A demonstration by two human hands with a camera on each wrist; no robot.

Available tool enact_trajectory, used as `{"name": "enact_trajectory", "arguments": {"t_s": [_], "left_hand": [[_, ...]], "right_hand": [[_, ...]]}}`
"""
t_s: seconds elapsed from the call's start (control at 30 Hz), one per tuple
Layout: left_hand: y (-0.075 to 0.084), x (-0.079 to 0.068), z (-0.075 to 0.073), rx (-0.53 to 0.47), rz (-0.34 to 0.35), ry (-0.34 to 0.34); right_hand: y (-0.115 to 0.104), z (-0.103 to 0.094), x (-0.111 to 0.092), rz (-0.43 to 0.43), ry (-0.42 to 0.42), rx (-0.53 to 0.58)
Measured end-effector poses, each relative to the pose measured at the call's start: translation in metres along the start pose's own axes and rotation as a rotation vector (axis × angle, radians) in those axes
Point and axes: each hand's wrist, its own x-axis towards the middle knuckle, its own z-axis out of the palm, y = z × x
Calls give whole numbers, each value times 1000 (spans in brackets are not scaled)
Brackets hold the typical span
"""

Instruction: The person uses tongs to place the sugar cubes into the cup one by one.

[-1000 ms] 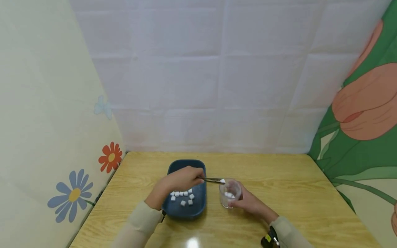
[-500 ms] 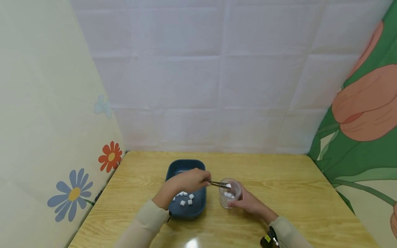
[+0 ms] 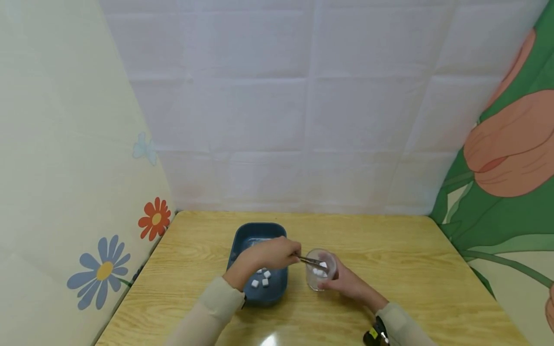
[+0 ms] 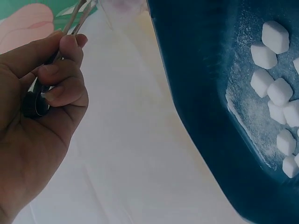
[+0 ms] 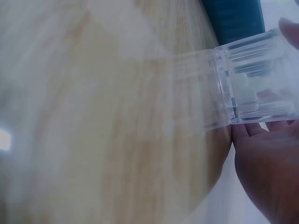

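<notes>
My left hand grips metal tweezers, their tips reaching inside a clear glass among white cubes. Whether the tips still pinch a cube cannot be told. In the left wrist view, curled fingers and thumb hold the tweezers. My right hand wraps round the glass from its right side, and the glass stands on the table. In the right wrist view the clear glass lies against the palm. Under my left forearm, a dark blue tray bears several white cubes, some hidden by the arm.
The wooden table meets a white sheet at its back edge. Flower-patterned cloths flank it on the left and right. A dark strap with a yellow patch sits at the right cuff.
My left hand has moved right and slightly down, carrying the tweezers and a white cube from the glass's rim down inside it. My right hand and the glass have stayed put.
</notes>
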Motion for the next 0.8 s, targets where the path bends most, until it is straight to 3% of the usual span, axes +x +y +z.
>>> {"name": "enact_trajectory", "arguments": {"t_s": [0.4, 0.8], "left_hand": [[7, 10, 3, -7, -37, -34], [9, 21, 11, 67, -38, -51]], "right_hand": [[0, 1, 0, -5, 14, -4], [-3, 1, -1, 9, 3, 6]]}}
